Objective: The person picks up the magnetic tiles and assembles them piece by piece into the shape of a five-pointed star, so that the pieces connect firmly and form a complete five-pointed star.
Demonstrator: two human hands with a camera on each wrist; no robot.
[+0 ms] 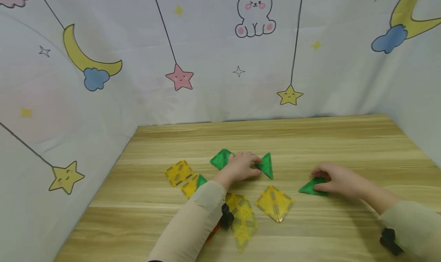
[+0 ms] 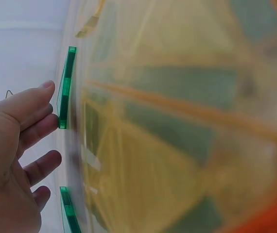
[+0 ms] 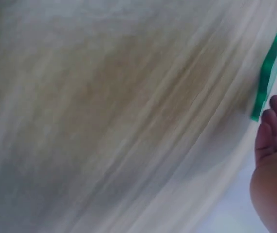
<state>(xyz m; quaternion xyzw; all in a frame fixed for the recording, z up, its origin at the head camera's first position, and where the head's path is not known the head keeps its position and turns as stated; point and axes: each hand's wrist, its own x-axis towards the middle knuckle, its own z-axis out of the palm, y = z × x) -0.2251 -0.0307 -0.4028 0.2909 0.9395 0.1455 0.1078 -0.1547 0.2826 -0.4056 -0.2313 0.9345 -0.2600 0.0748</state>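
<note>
Two bare hands work over a pale wood-grain table (image 1: 358, 139) in the head view, backed by a white cloth (image 1: 213, 36) printed with moons, stars and a rabbit. Left hand (image 1: 242, 166): fingers loosely bent, grip slack, tips at the left edge of a green translucent plastic triangle tile (image 1: 267, 165). Right hand (image 1: 339, 181): pinching a second green translucent triangle tile (image 1: 308, 188) between thumb and fingers, at the right of the scatter. A green translucent tile shape (image 1: 219, 160) lies partly behind the left hand. To its left, a yellow translucent square (image 1: 179, 173); nearer the sleeve, a yellow translucent piece (image 1: 188, 186) with green beside it. Between the hands, on the near side, a yellow translucent diamond (image 1: 275, 204). A long yellow translucent cluster (image 1: 244, 218) sits just right of the left sleeve; an orange-red piece (image 1: 213, 232) is mostly hidden. Left wrist view: two green tile edges beyond the yellow blur, fingertips at the upper one, thumb apart from the fingers. Right wrist view: blurred wood grain over most of it; green tile at the right edge, thumb against it, other fingers curled, hand cut off by the border.
</note>
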